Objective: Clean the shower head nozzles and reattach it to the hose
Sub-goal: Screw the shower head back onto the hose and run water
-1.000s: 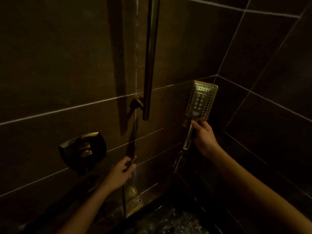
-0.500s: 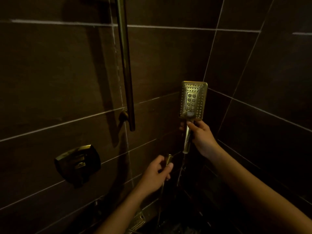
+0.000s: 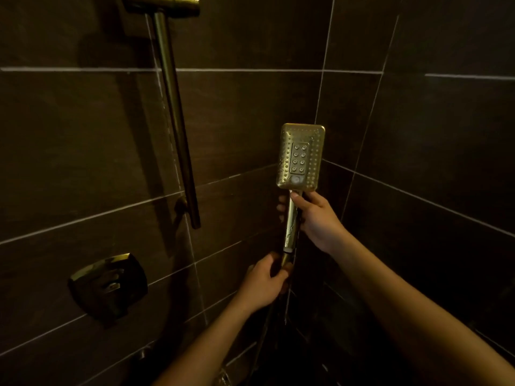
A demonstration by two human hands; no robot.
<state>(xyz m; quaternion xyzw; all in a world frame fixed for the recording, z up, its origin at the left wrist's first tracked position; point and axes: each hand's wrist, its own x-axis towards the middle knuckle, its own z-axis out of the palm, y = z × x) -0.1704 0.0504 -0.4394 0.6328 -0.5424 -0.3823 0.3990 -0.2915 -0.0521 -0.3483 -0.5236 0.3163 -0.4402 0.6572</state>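
A brass rectangular shower head (image 3: pixel 301 156) stands upright in front of the tiled corner, its nozzle face turned toward me. My right hand (image 3: pixel 316 218) grips its handle just below the head. My left hand (image 3: pixel 266 282) holds the brass end fitting of the hose (image 3: pixel 285 259) directly under the bottom of the handle, where the two meet or nearly meet. The dark hose itself drops away below my left hand and is hard to make out.
A brass slide rail (image 3: pixel 176 118) runs down the left wall from its top bracket (image 3: pixel 163 4). A brass mixer valve plate (image 3: pixel 108 285) sits low on that wall. Dark tiled walls meet in a corner behind the shower head.
My left hand has carried the hose end up and to the right, from beside the wall to just under the shower handle. The shower head stayed upright in my right hand.
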